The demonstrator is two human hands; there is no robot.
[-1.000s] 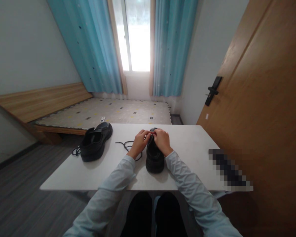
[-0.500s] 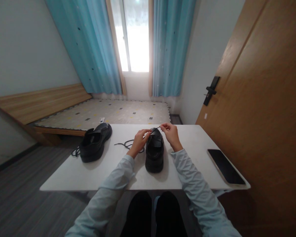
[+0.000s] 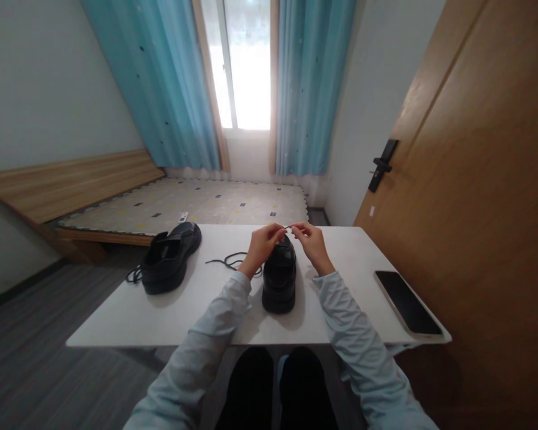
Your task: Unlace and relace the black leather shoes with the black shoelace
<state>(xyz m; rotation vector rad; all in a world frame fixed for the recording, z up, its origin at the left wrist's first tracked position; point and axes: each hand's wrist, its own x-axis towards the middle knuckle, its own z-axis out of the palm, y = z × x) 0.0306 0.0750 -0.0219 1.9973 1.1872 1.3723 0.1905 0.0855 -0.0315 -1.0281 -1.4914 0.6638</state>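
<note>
A black shoe (image 3: 280, 278) stands on the white table in front of me, its toe pointing away. Above its toe, my left hand (image 3: 264, 243) is closed in a pinch on a black shoelace (image 3: 287, 227). My right hand (image 3: 310, 242) pinches the same lace just to the right, and only a short piece shows between the fingertips. More black lace (image 3: 228, 261) lies in loops on the table left of this shoe. A second black shoe (image 3: 170, 258) rests at the table's left side, with its own lace (image 3: 134, 275) bunched by the heel.
A phone (image 3: 407, 303) lies on the right part of the white table (image 3: 341, 322). Behind the table is a bed (image 3: 215, 203) with a small white item (image 3: 183, 217) on it. A wooden door (image 3: 475, 179) stands close on the right.
My left hand has moved up and to the right, closer to the right hand. The stretch of lace between the two hands is shorter now.
</note>
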